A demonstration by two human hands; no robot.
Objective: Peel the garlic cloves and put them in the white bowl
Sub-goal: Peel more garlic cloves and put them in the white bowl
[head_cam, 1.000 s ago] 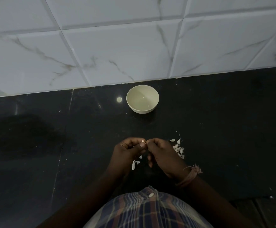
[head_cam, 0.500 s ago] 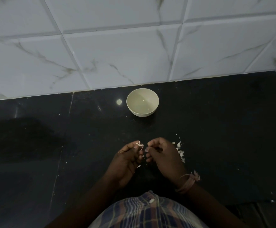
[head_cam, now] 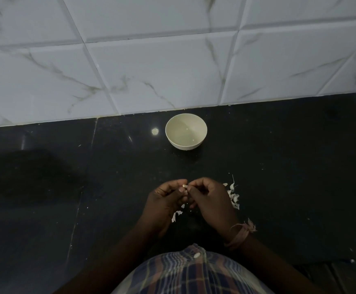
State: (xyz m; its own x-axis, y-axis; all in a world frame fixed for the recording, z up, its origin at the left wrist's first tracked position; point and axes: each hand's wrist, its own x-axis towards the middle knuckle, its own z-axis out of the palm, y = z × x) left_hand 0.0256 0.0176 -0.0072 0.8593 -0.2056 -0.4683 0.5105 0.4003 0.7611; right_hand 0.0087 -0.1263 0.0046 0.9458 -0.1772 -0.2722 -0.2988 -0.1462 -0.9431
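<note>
Head view. Dim light. Black desk [head_cam: 278, 166] against a white marble-veined tiled wall [head_cam: 151, 71].

Left hand [head_cam: 164, 203] and right hand [head_cam: 210, 200] meet at centre frame, fingertips touching. Both are curled tight, thumb and forefinger of each pinching one small garlic clove [head_cam: 185, 186] between them; only a pale tip of the clove shows above the fingers. The remaining fingers of both hands are folded under toward the palms. Whether the clove is fully peeled cannot be told.

White bowl [head_cam: 186, 131] stands upright on the desk at 12 o'clock from the hands, well apart from them, near the wall. No clove can be made out inside it.

Garlic skins [head_cam: 234, 197] lie loose on the desk at 3 o'clock of the right hand, just beside it. More skin scraps [head_cam: 176, 215] lie below the hands at 6 o'clock, partly hidden by the left hand.

Thread band [head_cam: 239, 234] is tied round the right wrist. Checked shirt [head_cam: 194, 274] shows at the bottom edge.
</note>
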